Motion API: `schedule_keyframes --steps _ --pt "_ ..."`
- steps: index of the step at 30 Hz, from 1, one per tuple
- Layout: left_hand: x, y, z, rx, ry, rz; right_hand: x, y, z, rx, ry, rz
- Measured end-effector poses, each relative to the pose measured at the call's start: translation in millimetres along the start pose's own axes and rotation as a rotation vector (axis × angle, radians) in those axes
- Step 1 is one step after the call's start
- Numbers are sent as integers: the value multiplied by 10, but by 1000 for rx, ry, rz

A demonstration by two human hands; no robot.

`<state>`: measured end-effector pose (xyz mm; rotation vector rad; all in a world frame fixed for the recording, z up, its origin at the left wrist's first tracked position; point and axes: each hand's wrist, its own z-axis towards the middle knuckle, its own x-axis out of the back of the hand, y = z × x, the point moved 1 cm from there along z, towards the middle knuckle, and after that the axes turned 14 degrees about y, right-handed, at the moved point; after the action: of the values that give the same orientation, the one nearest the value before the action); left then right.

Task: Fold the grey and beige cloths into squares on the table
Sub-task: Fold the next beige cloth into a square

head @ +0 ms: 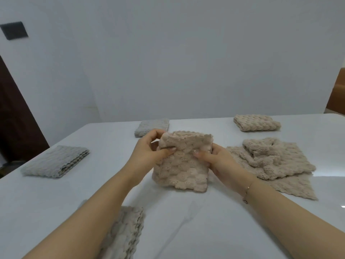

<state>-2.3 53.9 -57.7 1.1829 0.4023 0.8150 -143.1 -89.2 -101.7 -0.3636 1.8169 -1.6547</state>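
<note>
A fluffy beige cloth point(182, 169), folded to a narrow strip, stands at the middle of the white table point(186, 221); its lower end rests on the table and its upper end bends over toward me. My left hand point(149, 152) pinches the cloth's upper left edge between thumb and fingers. My right hand point(216, 159) grips the upper right edge, thumb on the front face. A folded grey cloth point(56, 161) lies at the left, and a second folded grey cloth point(152, 127) lies at the back.
A heap of unfolded beige cloths point(270, 161) lies right of my hands. A folded beige cloth point(256, 122) sits at the back right. Another folded cloth point(127, 232) lies under my left forearm near the front edge. A pale wall stands behind the table.
</note>
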Motion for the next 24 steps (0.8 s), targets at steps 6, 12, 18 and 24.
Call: schedule_keyframes --steps 6,12,18,24 --pt "297 297 -165 -636 127 417 -53 -462 -88 330 -152 -43" --pt "409 277 -254 -977 74 671 -57 -601 -215 373 -260 -81" --pt "398 279 -310 -904 -125 756 -42 -632 -261 309 -252 -185" --pt "415 252 -287 -776 -167 843 16 -629 -235 281 -271 -210"
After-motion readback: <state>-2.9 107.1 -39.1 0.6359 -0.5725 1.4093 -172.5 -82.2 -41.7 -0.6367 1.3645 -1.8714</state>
